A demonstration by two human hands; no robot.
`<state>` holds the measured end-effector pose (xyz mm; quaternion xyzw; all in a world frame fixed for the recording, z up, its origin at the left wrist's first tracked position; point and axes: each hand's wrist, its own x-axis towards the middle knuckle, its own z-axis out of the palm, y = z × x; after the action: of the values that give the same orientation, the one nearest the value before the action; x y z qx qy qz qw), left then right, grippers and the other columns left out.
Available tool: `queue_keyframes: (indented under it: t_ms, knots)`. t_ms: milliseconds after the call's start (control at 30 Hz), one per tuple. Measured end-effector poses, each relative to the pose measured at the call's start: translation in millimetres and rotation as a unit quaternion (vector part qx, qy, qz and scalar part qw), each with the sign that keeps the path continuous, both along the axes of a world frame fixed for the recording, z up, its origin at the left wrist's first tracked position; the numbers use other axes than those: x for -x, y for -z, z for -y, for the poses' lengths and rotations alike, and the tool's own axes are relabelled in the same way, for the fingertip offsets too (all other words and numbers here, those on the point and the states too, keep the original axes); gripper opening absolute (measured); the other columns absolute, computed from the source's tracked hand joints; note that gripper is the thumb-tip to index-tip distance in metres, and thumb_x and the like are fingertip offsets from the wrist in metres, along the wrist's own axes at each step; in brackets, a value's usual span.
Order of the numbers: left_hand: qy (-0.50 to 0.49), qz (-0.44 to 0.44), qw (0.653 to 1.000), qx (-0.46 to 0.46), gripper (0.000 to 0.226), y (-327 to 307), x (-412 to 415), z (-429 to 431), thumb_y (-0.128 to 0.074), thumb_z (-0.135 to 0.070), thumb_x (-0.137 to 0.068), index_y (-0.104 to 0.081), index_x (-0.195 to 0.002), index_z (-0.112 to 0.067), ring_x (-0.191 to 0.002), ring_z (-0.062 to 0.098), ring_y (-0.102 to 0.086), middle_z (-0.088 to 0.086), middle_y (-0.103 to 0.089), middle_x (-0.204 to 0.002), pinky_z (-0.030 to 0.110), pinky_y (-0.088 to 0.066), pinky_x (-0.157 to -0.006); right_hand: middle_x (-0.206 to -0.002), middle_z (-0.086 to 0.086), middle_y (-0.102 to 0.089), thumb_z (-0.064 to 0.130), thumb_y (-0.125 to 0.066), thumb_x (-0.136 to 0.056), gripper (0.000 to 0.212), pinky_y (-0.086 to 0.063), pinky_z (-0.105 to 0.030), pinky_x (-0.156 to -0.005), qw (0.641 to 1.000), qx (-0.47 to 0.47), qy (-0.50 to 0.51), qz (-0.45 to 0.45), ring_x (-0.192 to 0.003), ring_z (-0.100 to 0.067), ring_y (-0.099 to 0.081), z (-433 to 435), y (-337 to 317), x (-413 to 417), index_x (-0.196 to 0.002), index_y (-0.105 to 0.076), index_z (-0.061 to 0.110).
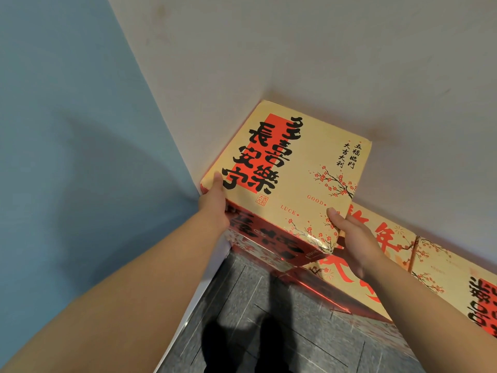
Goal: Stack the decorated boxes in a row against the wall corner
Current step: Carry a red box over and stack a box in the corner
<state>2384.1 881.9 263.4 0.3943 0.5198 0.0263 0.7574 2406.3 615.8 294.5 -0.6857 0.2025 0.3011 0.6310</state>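
Nearest the camera, 2 bare forearms reach forward over dark tiled floor (269, 305). The left hand (213, 203) wraps the top box (290, 170) at its near left corner, thumb on the lid and fingers hidden down the side. The right hand (352, 238) holds the near right corner the same way, thumb on the lid, fingers curled under or behind the edge; how tightly they close cannot be told.

The top box sits in the corner where the blue wall (67, 117) meets the pale wall (322, 49), resting on a lower box (269, 243) whose red and cream side shows beneath. To the right, more boxes (443, 270) run in a row along the pale wall.

This looks like the placing step: the box is being seated on the stack. The next move probably calls for nudging it flush into both walls, squaring its edges with the box below, then letting go.

The lid carries large black Chinese characters over a red panel, smaller characters reading 五福临门 大吉大利, plum blossom sprigs, and the words "GOOD" and "LUCK".
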Motion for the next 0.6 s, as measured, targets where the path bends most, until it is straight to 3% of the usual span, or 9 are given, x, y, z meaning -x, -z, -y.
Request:
queue_keyframes:
  t_ms: [133, 267, 400, 500, 600]
  knots:
    - [0.016, 0.009, 1.0, 0.01, 0.05, -10, 5, 3, -0.059, -0.055, -0.087, -0.06, -0.12, -0.018, -0.098, 0.029, -0.068, 0.007, -0.073, -0.104, 0.049, -0.055, -0.089, -0.11, 0.0, -0.072, 0.035, -0.058, -0.095, 0.031, -0.042, -0.055, -0.104, 1.0, 0.003, 0.005, 0.002, -0.108, -0.024, -0.064, -1, 0, -1, -0.124, -0.056, 0.022]
    - [0.029, 0.016, 0.999, 0.006, 0.051, -26, 10, 4, -0.053, -0.056, -0.091, -0.06, -0.123, -0.016, -0.097, 0.028, -0.066, 0.007, -0.072, -0.108, 0.043, -0.053, -0.072, -0.116, 0.0, -0.07, 0.039, -0.061, -0.092, 0.045, -0.035, -0.056, -0.111, 1.0, 0.011, 0.003, 0.008, -0.118, -0.026, -0.058, 0, 1, 0, -0.132, -0.051, 0.02]
    - [0.046, 0.037, 0.998, -0.022, 0.048, -44, 13, 3, -0.046, -0.052, -0.097, -0.056, -0.125, -0.014, -0.092, 0.024, -0.061, 0.008, -0.071, -0.104, 0.055, -0.035, -0.106, -0.131, -0.004, -0.062, 0.046, -0.065, -0.088, 0.07, -0.038, -0.058, -0.108, 0.999, 0.032, -0.007, 0.002, -0.127, -0.032, -0.05, 2, -5, 0, -0.146, -0.037, 0.018]
    - [0.07, 0.045, 0.996, -0.027, 0.047, -68, 16, 1, -0.047, -0.055, -0.094, -0.058, -0.12, -0.017, -0.111, 0.031, -0.058, 0.009, -0.069, -0.109, 0.054, -0.035, -0.107, -0.135, -0.004, -0.056, 0.048, -0.065, -0.087, 0.071, -0.046, -0.055, -0.099, 0.998, 0.055, -0.03, -0.005, -0.128, -0.037, -0.048, 7, -16, -1, -0.144, -0.038, 0.015]
    - [0.097, 0.049, 0.994, -0.014, 0.036, -88, 18, 3, -0.051, -0.051, -0.095, -0.061, -0.106, -0.019, -0.118, 0.035, -0.058, 0.01, -0.069, -0.099, 0.051, -0.039, -0.108, -0.128, -0.002, -0.05, 0.047, -0.062, -0.091, 0.052, -0.05, -0.05, -0.092, 0.995, 0.069, -0.064, -0.017, -0.125, -0.039, -0.048, 9, -25, 4, -0.13, -0.046, 0.017]
